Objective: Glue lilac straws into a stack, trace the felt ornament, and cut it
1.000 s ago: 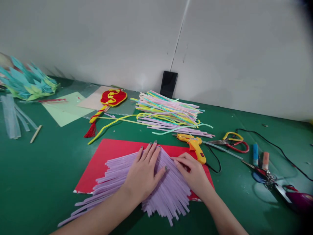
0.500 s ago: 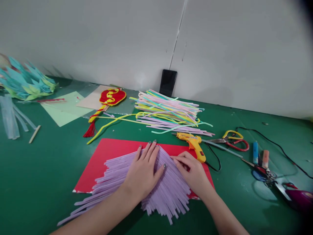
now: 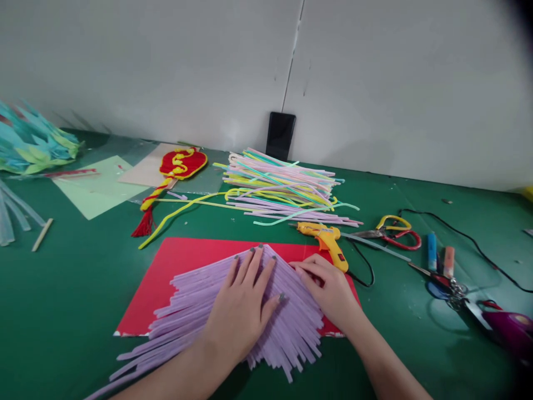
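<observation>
A fan of purple pipe cleaners (image 3: 195, 300), bent to a point at the top, lies over a red sheet (image 3: 162, 272). My left hand (image 3: 244, 303) rests flat on it with fingers spread, close to the peak. At the fan's right edge, my right hand (image 3: 327, 283) has thumb and index finger pinched together on the outer purple pipe cleaner; the other fingers are curled, and part of the grip is hidden. Just beyond the right hand, a yellow hot glue gun (image 3: 328, 244) lies partly over the sheet's corner, with a clear glue stick in its back.
Behind the sheet is a pile of coloured pipe cleaners (image 3: 283, 183), with a phone (image 3: 281, 135) leaning on the wall. A red fan-shaped ornament (image 3: 183, 163) lies left of it. Scissors (image 3: 400, 236), markers (image 3: 432, 253) and a black cord (image 3: 470, 236) lie to the right.
The camera view has shifted slightly, moving the table items a little left. My left hand's fingers have spread further apart on the fan. The right hand keeps its pinch at the edge.
</observation>
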### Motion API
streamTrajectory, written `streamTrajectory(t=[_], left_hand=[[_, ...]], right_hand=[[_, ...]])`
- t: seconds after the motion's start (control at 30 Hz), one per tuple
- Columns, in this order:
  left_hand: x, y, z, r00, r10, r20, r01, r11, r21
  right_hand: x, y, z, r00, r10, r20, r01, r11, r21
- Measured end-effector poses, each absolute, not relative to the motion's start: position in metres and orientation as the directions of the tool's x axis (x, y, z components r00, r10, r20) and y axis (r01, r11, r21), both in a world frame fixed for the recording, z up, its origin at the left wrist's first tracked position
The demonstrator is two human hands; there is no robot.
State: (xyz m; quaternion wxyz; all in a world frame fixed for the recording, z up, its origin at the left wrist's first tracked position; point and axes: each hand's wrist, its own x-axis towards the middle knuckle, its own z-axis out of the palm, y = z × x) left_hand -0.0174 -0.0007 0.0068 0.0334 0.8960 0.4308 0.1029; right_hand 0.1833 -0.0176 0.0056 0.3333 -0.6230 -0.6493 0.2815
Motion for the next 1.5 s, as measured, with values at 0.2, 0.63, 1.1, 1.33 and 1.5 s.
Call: streamTrajectory(t=[0.2,0.63,1.1,1.33,1.5], left_hand=[[-0.018,0.000,0.006,0.606,0.787,0.119,0.772,-0.617,0.153],[-0.015,-0.002,0.011,0.611,0.783,0.116,0.763,-0.622,0.177],[-0.014,-0.002,0.008,0.629,0.766,0.134,0.753,-0.643,0.142],[-0.014,-0.005,0.006,0.628,0.760,0.167,0.756,-0.646,0.099],[-0.015,-0.005,0.007,0.628,0.761,0.165,0.751,-0.648,0.125]], right_hand=[[0.183,-0.017,0.007,0.015,0.997,0.071,0.618,0.047,-0.785],[0.185,-0.017,0.007,-0.005,0.995,0.100,0.617,0.082,-0.783],[0.199,-0.015,0.016,-0.010,1.000,0.017,0.635,0.020,-0.773],[0.198,-0.015,0.012,0.044,0.999,0.029,0.630,-0.005,-0.776],[0.202,-0.012,0.004,0.228,0.956,0.183,0.709,-0.034,-0.704]])
